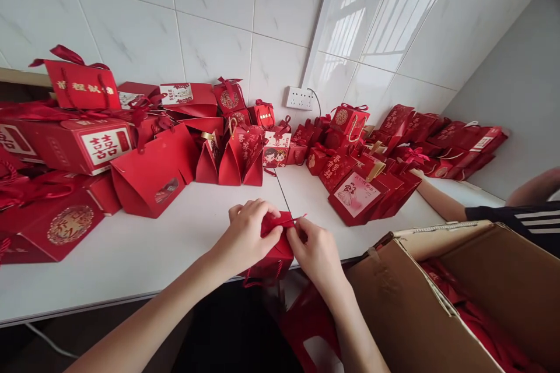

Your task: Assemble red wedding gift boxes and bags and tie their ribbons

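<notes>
Both hands hold one small red gift box (275, 256) at the near edge of the white table (144, 250). My left hand (247, 233) is closed over the box's top left. My right hand (314, 252) pinches the red ribbon (289, 221) at the box's top right. The box's lower part hangs over the table edge, with a red cord handle dangling beneath.
Many red gift boxes and bags (149, 178) crowd the back of the table along the tiled wall, from far left to the right corner. An open cardboard carton (441, 297) with red items stands at lower right. Another person's arm (441, 201) reaches in from the right. A wall socket (299, 98) sits behind.
</notes>
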The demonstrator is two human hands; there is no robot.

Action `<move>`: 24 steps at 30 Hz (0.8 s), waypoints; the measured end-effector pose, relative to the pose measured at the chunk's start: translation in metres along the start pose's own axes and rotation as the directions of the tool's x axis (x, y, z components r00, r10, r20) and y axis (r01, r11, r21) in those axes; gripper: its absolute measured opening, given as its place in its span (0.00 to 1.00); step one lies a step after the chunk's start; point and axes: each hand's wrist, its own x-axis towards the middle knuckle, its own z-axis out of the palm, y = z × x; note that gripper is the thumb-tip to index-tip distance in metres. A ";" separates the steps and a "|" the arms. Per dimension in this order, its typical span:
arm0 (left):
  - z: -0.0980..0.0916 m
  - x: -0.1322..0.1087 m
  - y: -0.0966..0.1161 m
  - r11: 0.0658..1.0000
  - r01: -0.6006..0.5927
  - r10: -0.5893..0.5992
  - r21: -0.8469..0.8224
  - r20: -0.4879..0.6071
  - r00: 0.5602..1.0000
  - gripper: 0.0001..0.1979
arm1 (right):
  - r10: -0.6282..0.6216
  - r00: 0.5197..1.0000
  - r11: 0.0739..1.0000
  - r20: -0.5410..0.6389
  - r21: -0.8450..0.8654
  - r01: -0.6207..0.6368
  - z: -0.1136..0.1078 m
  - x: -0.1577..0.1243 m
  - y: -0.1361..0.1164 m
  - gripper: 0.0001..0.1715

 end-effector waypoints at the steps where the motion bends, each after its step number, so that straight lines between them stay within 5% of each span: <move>1: 0.001 0.000 0.000 1.000 0.006 -0.006 -0.011 -0.020 1.000 0.04 | -0.033 0.999 0.999 -0.043 -0.043 0.031 0.000 -0.002 0.001 0.15; 4: 0.004 0.003 -0.002 1.000 0.013 -0.014 -0.011 -0.079 0.997 0.09 | -0.191 0.967 0.969 -0.167 -0.188 0.159 -0.001 -0.007 0.005 0.17; 7: 0.005 0.005 -0.002 0.999 0.019 -0.017 0.037 -0.060 0.998 0.04 | -0.368 0.904 0.902 -0.219 -0.318 0.291 -0.004 -0.011 0.006 0.19; 12: 0.000 0.008 0.003 0.996 -0.037 0.037 0.084 0.004 0.999 0.07 | -0.461 0.858 0.834 -0.226 -0.440 0.332 -0.008 -0.015 0.005 0.22; 17: -0.002 0.009 0.006 0.991 -0.077 0.073 0.113 0.047 0.996 0.07 | -0.419 0.886 0.825 -0.197 -0.492 0.280 -0.012 -0.021 0.000 0.19; 24: 0.002 0.007 0.005 0.999 -0.014 0.016 0.040 -0.031 0.999 0.07 | -0.156 0.988 0.920 -0.011 -0.365 0.141 -0.020 -0.025 -0.010 0.12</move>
